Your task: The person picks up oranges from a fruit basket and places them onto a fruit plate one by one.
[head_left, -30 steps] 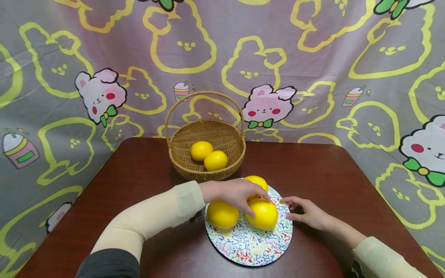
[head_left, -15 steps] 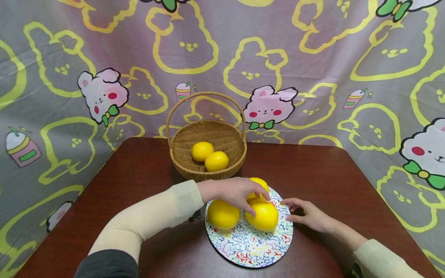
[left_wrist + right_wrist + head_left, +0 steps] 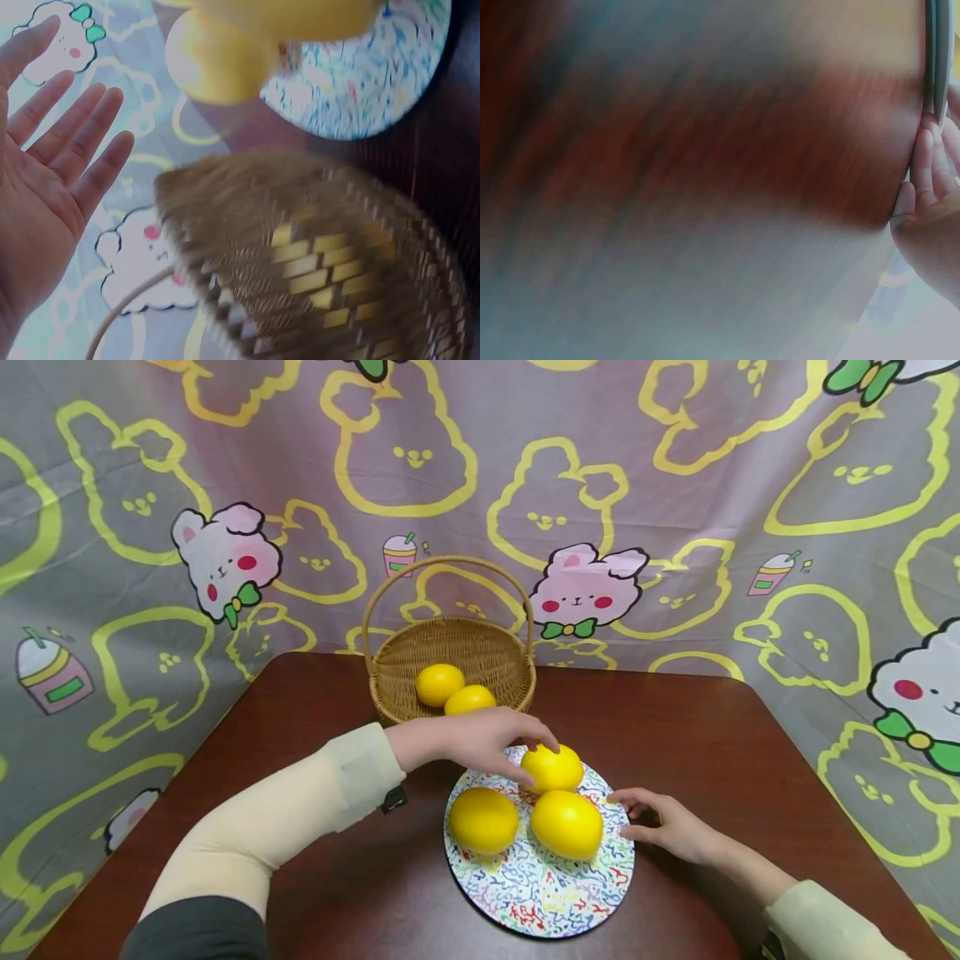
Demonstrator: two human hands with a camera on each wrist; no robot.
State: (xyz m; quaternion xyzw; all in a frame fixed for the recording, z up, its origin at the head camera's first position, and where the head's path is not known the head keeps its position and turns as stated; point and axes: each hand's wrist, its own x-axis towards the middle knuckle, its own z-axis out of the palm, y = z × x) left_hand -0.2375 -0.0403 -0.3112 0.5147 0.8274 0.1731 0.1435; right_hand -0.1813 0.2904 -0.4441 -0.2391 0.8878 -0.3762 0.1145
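Three yellow oval fruits, lemon-like, lie on a round plate [image 3: 551, 902] covered in colourful squiggles. Over the back fruit [image 3: 558, 770] hovers my left hand [image 3: 486, 741], its fingertips overlapping that fruit's left side in the head view. The left wrist view shows this hand [image 3: 56, 172] with fingers spread and nothing in the palm. A front left fruit [image 3: 483, 820] and a front right fruit [image 3: 567, 824] sit nearer me. At the plate's right rim, my right hand [image 3: 670, 828] holds the edge with curled fingers and thumb; part of this grip is hidden.
Behind the plate stands a wicker basket [image 3: 450, 639] with a tall arched handle, two similar yellow fruits [image 3: 440, 684] inside. My left forearm crosses in front of its lower rim. The dark wooden table [image 3: 652, 718] ends at a patterned curtain [image 3: 682, 502] behind.
My left hand has moved up and left, off the front right fruit to the back one. The right hand stays at the plate's rim, and the fruits stay where they lay.
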